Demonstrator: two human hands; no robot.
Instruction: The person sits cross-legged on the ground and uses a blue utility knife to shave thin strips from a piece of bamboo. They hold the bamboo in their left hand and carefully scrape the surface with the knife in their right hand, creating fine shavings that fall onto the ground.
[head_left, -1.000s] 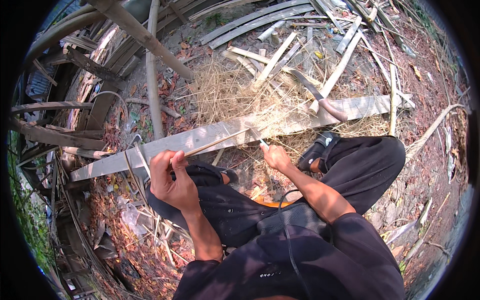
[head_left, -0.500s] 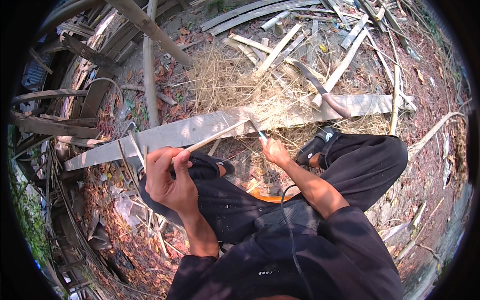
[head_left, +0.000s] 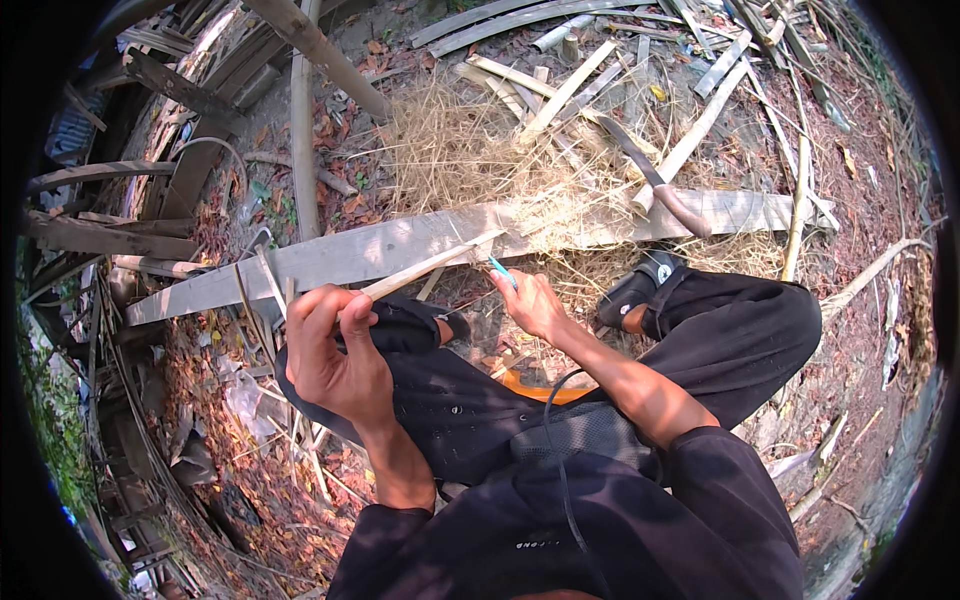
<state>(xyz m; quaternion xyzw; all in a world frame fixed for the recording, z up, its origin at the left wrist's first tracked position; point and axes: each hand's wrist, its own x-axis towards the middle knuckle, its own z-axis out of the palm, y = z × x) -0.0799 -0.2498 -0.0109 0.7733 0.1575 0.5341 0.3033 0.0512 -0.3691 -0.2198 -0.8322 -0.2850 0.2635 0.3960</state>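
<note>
A thin pale strip of split wood or bamboo (head_left: 430, 265) slants up to the right, its near end pinched in my closed left hand (head_left: 340, 345). Its far end lies over the plank. My right hand (head_left: 532, 305) is closed around a small knife with a light blue handle (head_left: 503, 271). The knife's tip is just below the strip's far part; whether it touches the strip I cannot tell. The long grey plank (head_left: 340, 258) runs across in front of my legs, strewn with fine pale shavings (head_left: 560, 215) toward its right half.
A big curved blade with a brown handle (head_left: 680, 212) rests across the plank's right part. Beyond lie a heap of shavings (head_left: 430, 150) and several split pieces (head_left: 570, 90). A post (head_left: 304, 150) stands far left, near stacked timber (head_left: 110, 235). An orange thing (head_left: 545, 392) shows between my legs.
My right hand has moved a little to the left, bringing the knife back from the strip's tip to below it. The strip stays in my left hand, nearly in place.
</note>
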